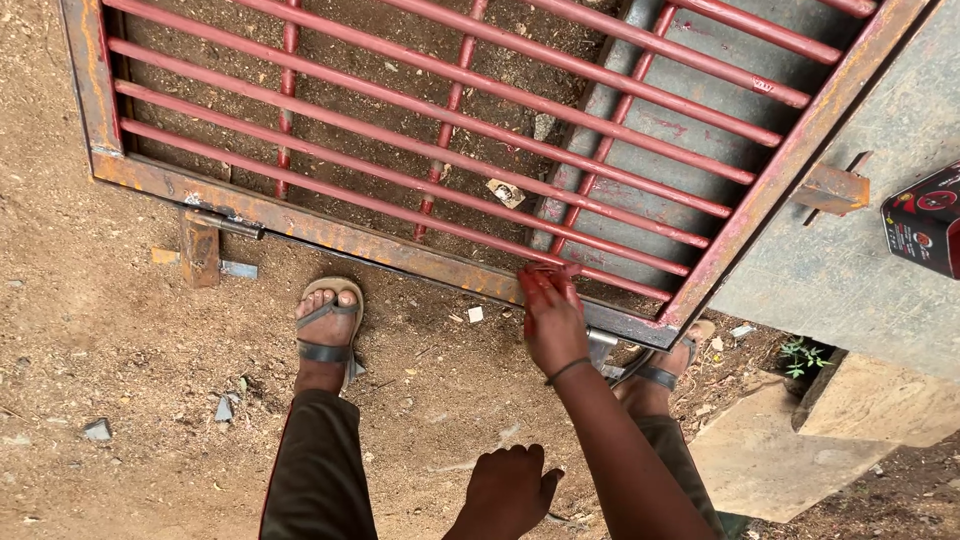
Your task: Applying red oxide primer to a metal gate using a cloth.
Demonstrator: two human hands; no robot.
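Bare brown dirt point(90, 330) lies under the rust-red barred metal grille point(420, 150) propped before my sandalled feet, where my right hand point(552, 318) presses flat, fingers together, on its rusty lower frame bar while my left hand point(508, 490) hangs loosely curled, holding nothing.

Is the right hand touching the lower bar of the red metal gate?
Touching. The head view shows the right hand with fingers lying on the gate frame.
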